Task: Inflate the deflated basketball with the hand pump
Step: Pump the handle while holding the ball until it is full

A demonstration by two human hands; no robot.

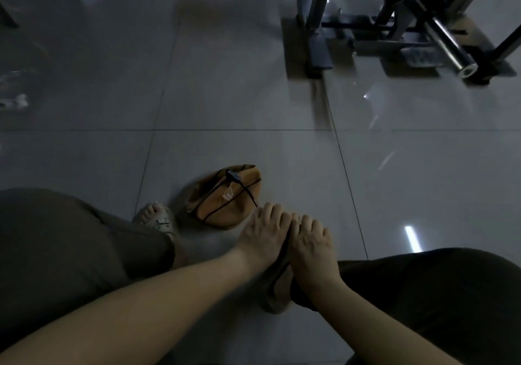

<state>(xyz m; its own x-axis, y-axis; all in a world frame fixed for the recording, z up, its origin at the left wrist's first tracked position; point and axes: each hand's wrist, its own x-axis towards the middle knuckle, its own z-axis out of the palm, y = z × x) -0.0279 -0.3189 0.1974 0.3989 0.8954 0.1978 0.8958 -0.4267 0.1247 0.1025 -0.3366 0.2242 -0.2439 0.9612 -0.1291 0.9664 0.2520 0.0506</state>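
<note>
The deflated basketball (222, 195) lies crumpled on the floor (253, 96), folded in on itself, just beyond and to the left of the grip. A thin black hose (246, 192) runs from a connector on the ball's top back toward the grip, so the pump looks coupled already. The 2 hands sit side by side, the left hand (265, 232) touching the right hand (310, 249), fingers curled down over the hand pump (285, 254), of which only a dark strip shows between them. A sandalled foot (156, 218) rests left of the grip, beside the ball; a metal gym frame (394, 26) stands well beyond. Judging by the ball's collapsed shape, nearly all the pumping is left.
</note>
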